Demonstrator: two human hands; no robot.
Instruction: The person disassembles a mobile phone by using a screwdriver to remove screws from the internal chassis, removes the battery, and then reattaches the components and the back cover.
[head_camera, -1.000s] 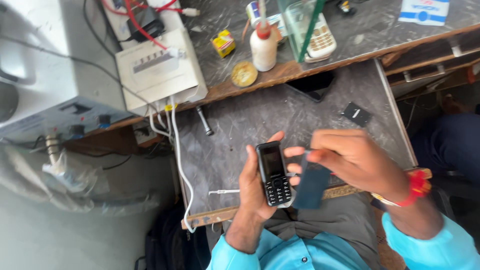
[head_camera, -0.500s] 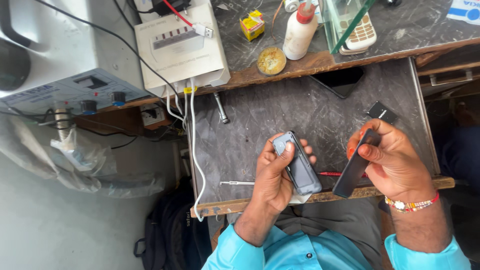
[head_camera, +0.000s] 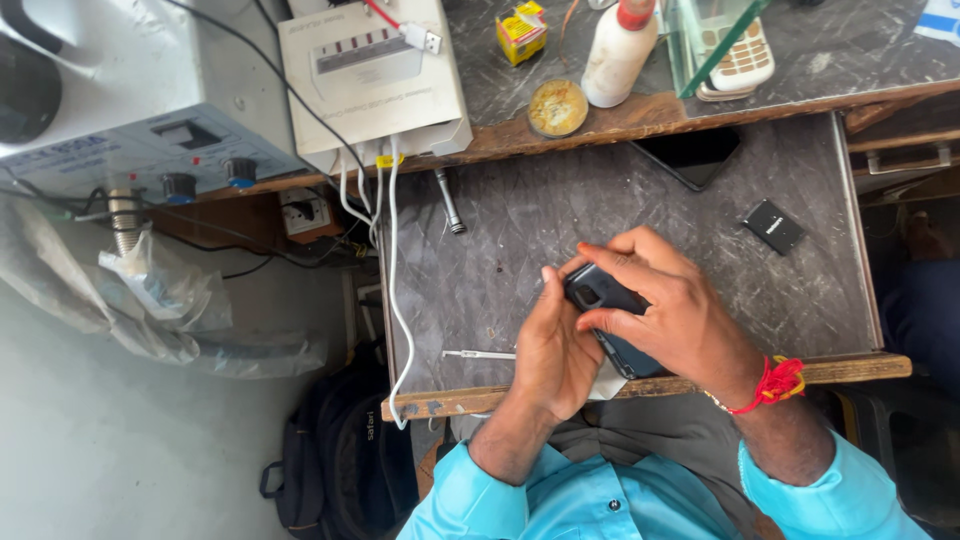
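Half a second ago the right hand (head_camera: 672, 318) held a dark flat back cover apart at the right; now it has closed over the small dark mobile phone (head_camera: 606, 318), fingers pressing on its back. The left hand (head_camera: 553, 352) grips the phone from the left, above the near edge of the grey scratched pull-out tray (head_camera: 620, 215), and the small black battery (head_camera: 773, 226) lies far right on it.

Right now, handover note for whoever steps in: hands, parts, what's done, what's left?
Left hand: cradles the dark phone, back side up.
Right hand: on top, fingers pressing the back cover onto it.
Both work over the grey pull-out tray.
Small black block, maybe a battery, lies loose at the tray's right; thin tool by the left hand.
Done: cover laid on.
Left: whether it is fully seated can't be seen; check the loose block.
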